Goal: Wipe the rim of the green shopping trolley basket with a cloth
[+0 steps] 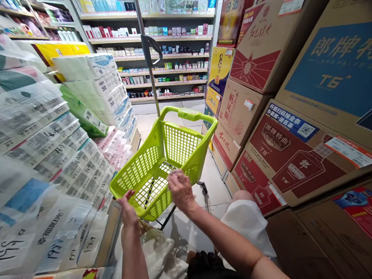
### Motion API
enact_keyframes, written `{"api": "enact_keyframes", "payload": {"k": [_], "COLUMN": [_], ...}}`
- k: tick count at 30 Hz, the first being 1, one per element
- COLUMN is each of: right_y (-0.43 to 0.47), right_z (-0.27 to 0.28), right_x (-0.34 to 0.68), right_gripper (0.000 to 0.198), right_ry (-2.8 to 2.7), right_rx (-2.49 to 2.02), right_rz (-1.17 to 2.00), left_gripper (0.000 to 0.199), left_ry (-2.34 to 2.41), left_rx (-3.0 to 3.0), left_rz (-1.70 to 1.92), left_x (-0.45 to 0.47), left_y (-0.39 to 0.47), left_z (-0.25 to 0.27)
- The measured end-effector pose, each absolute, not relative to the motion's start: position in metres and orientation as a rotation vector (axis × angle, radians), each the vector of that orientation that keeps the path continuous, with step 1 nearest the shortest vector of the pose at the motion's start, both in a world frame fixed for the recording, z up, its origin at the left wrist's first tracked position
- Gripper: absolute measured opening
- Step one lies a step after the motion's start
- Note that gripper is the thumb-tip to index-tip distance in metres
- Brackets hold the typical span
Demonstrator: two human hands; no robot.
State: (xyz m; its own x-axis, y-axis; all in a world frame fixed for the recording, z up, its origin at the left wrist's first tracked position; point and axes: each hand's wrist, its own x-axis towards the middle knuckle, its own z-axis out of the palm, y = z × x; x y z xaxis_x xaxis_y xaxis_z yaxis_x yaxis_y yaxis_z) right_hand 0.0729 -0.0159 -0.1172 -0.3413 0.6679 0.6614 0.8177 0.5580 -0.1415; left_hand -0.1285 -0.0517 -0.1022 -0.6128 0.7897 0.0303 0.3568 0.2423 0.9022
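A lime-green plastic shopping cart [182, 141] with lattice walls stands just ahead, its basket tipped at an angle in view; I see nothing inside. My left hand [128, 208] is at the cart's near left corner, with its fingers stretched toward the rim and nothing visible in them. Over the cart's near right side is my right hand [180, 189], fingers curled and slightly blurred. Whether it grips the rim or something small is hidden. A metal pole [149, 72] with a dark hook-shaped part rises above the cart's far end.
Plastic-wrapped paper packs [19, 118] with handwritten prices are piled on the left. Stacked cardboard cartons [250, 51] wall in the right side. Shelves [163, 57] of small boxed goods and bottles stand at the back. Pale floor tiles [218, 189] show around the cart.
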Motion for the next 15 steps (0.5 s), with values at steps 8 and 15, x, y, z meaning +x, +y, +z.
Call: {"api": "enact_keyframes", "payload": {"k": [8,15], "right_y": [-0.053,-0.076], "right_z": [-0.128,-0.142], "right_x": [0.035,0.015], "right_gripper": [0.022,0.019], "right_ry": [-2.292,-2.311], "right_rx": [-0.901,-0.775], "right_rz": [-0.244,-0.3], "left_gripper": [0.078,0.078], "left_ry": [1.492,1.52], "left_rx": [0.576,0.551], "left_rz": [1.681,1.729], "left_x": [-0.126,-0.12], "left_y": [-0.057,-0.06], "left_z": [-0.094,-0.092]}}
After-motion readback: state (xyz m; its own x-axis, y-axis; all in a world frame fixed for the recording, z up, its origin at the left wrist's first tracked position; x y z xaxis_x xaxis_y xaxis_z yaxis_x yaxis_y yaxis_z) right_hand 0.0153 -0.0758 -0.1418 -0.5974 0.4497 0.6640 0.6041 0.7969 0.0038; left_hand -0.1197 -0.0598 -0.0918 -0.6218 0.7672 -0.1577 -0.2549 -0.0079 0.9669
